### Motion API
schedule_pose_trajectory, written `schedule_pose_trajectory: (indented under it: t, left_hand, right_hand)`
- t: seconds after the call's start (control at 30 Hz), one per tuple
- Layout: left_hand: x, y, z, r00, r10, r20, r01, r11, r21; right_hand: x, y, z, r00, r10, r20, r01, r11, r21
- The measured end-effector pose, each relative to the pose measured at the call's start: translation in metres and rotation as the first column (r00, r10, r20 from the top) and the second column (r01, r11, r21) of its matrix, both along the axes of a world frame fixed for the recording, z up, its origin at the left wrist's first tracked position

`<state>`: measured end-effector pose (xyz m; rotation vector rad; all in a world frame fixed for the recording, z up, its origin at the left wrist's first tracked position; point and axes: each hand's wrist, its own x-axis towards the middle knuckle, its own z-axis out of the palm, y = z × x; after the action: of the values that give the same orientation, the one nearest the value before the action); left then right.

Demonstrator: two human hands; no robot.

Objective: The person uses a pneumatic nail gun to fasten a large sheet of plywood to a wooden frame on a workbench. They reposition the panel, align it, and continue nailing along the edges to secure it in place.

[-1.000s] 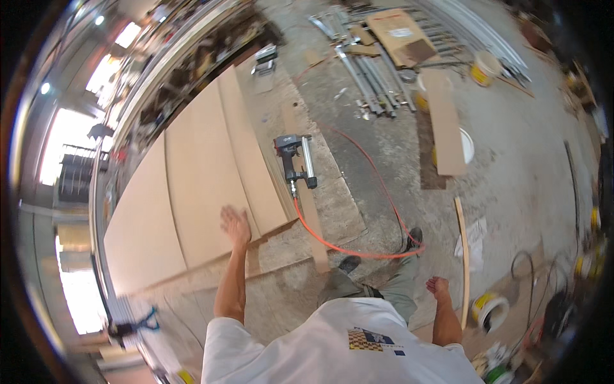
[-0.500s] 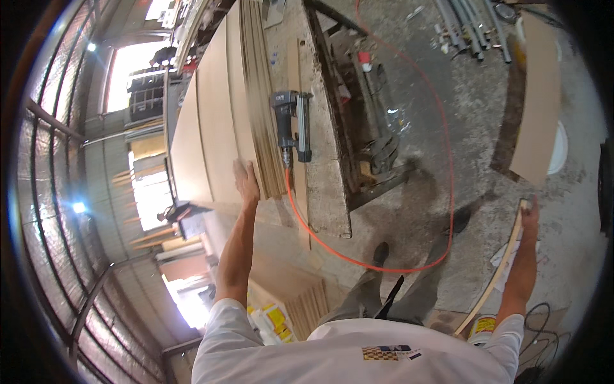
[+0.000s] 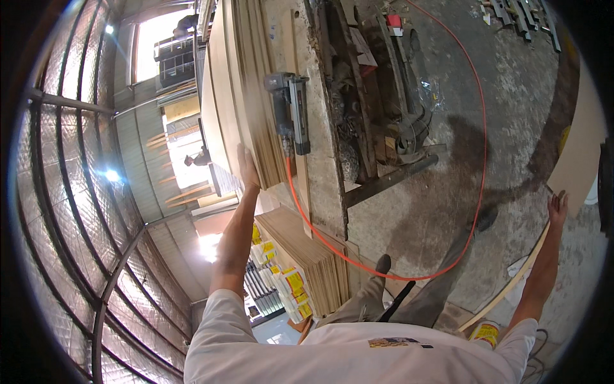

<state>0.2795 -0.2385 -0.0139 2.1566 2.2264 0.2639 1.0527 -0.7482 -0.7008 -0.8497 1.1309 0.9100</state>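
My left hand (image 3: 247,168) lies with fingers stretched out on a tall stack of light brown boards (image 3: 220,96), near its close end. A black nail gun (image 3: 284,112) with an orange air hose (image 3: 320,235) rests on the worn bench (image 3: 323,192), right of the stack. Far out to the right, my right hand (image 3: 558,205) has its fingers closed over the near corner of a flat light brown board (image 3: 581,150). A long thin wooden strip (image 3: 505,285) runs from beside that wrist down toward my right side; its upper end is partly hidden.
More stacked boards (image 3: 307,246) and white-and-yellow packages (image 3: 291,281) stand below my left arm. Under the bench is clutter (image 3: 409,134). Metal tubes (image 3: 521,19) lie on the floor at far right. A yellow-labelled tub (image 3: 486,333) stands by my right side. The hose loops around my feet.
My view has turned left, so the floor things sit farther right. My right hand has moved from the strip's upper end onto the board's near corner. My left hand stays on the stack.
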Motion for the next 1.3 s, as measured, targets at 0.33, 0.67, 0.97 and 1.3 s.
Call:
schedule_pose_trajectory:
  t: [0.33, 0.67, 0.97, 1.3]
  left_hand:
    - [0.015, 0.009, -0.017, 1.0, -0.012, 0.019, 0.012, 1.0, 0.027]
    - [0.037, 0.015, -0.003, 0.996, 0.073, -0.051, -0.069, 0.995, 0.065]
    - [0.012, -0.022, 0.006, 0.99, 0.133, -0.041, -0.126, 0.982, 0.138]
    - [-0.056, -0.135, 0.034, 0.787, -0.483, 0.383, 0.4, 0.873, 0.278]
  right_hand:
    - [0.0, 0.039, 0.106, 0.917, -0.079, 0.39, -0.001, 0.98, 0.2]
    - [0.115, 0.031, 0.312, 0.72, 0.088, 0.689, -0.287, 0.941, 0.18]
    - [-0.229, 0.034, 0.61, 0.622, -0.033, 0.783, -0.163, 0.972, 0.17]
    - [-0.581, 0.107, 0.813, 0.525, -0.139, 0.839, -0.402, 0.829, 0.389]
